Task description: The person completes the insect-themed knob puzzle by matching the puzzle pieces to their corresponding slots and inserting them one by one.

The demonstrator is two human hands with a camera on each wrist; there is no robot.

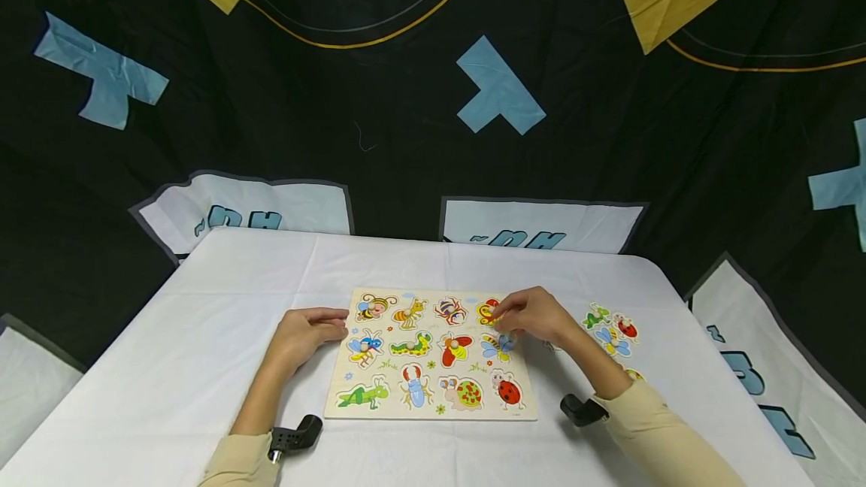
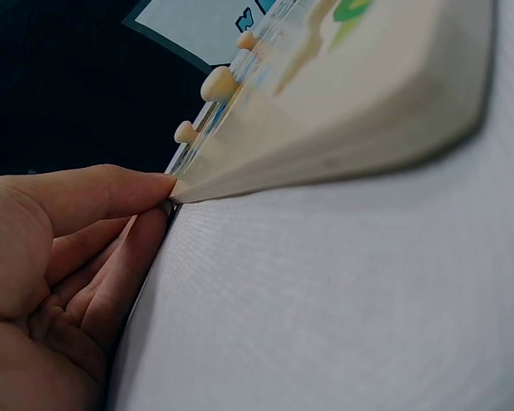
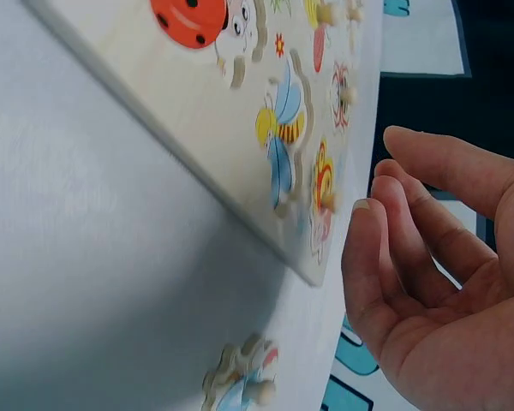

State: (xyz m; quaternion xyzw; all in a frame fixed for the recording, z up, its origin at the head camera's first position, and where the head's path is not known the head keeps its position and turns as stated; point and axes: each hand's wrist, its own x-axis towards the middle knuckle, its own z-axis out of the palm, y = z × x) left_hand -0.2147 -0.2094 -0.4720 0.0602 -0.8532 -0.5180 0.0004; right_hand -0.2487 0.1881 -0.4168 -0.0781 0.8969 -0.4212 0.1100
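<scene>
A wooden insect puzzle board (image 1: 433, 367) lies flat on the white table. At its left edge my left hand (image 1: 301, 337) pinches the rim between thumb and fingers, clearest in the left wrist view, where wooden knobs (image 2: 218, 84) stand up from the board. Over the upper right corner, my right hand (image 1: 537, 314) is beside a red and yellow butterfly piece (image 1: 487, 312). In the right wrist view that knobbed butterfly piece sits off its printed outline, and my curved fingers (image 3: 364, 248) hold nothing. A blue-winged bee picture (image 3: 283, 128) without a knob shows below it.
Right of the board lie loose knobbed pieces: a green one (image 1: 597, 316), a ladybug (image 1: 625, 327) and a blue-winged insect (image 1: 613, 341). Another piece (image 1: 634, 374) is partly hidden by my right forearm. A black cloth (image 1: 406, 141) with taped shapes hangs behind the table.
</scene>
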